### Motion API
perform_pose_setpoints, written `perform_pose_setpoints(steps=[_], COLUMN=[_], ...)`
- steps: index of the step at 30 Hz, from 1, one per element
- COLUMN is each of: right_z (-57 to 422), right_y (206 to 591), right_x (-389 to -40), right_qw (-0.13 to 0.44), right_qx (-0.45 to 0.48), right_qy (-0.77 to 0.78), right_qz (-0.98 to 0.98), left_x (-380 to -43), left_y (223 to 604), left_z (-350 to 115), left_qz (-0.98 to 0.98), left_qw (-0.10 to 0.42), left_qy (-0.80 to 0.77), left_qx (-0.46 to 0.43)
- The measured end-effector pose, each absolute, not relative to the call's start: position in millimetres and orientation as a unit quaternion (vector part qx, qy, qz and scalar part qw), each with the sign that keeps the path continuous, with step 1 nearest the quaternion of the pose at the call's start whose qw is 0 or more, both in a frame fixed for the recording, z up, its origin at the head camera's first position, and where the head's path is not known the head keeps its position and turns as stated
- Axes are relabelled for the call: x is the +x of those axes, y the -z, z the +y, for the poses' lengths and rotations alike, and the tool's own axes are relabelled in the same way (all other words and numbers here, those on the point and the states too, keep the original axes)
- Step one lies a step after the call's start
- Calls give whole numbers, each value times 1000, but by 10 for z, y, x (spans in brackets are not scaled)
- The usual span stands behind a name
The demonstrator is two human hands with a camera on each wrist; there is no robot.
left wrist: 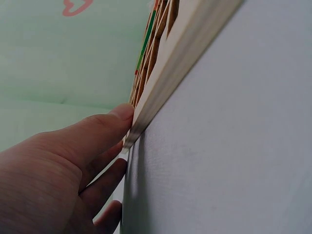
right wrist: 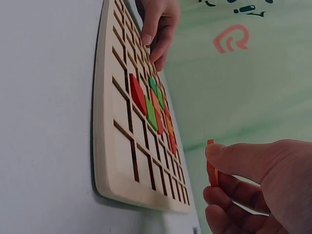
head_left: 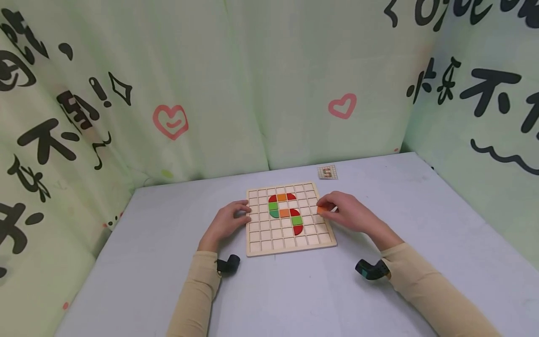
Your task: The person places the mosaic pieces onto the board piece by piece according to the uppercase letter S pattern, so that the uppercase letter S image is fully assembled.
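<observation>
A wooden grid board (head_left: 265,235) lies on the table, with several coloured tiles set in its middle cells: red and teal rounded pieces, orange squares and green squares (head_left: 297,220). At the board's left edge is my left hand (head_left: 227,221); its thumb (left wrist: 124,111) touches the rim and its other fingers are spread loosely along that side. My right hand (head_left: 353,213) pinches an orange square tile (right wrist: 211,165) between thumb and fingers, beside the board's right edge. In the right wrist view the tile is held on edge, apart from the board.
A small picture card (head_left: 327,172) with a grid print lies behind the board, near the table's back edge. A white cloth covers the table (head_left: 168,243). Pale green curtains (head_left: 252,84) with black writing and pink hearts hang behind and at both sides.
</observation>
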State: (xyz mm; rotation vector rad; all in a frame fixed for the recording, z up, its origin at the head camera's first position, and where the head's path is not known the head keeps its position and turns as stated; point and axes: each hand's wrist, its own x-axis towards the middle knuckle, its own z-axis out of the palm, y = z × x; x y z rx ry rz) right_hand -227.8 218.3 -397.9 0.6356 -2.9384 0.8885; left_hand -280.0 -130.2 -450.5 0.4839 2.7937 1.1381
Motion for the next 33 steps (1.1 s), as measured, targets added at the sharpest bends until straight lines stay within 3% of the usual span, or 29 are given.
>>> perform_pose_setpoints(steps=[20, 33], right_z=[1903, 1579], right_y=[3975, 4015], right_x=[-2338, -2360], right_qw=[-26, -54], right_qx=[216, 286], right_qy=[-296, -235], right_qz=[-930, -927], left_x=[-2801, -2799], left_y=[4506, 4500], left_z=[-1307, -1298], left_qz=[919, 917], left_qw=[38, 47], left_qy=[-358, -364], left_qx=[162, 154])
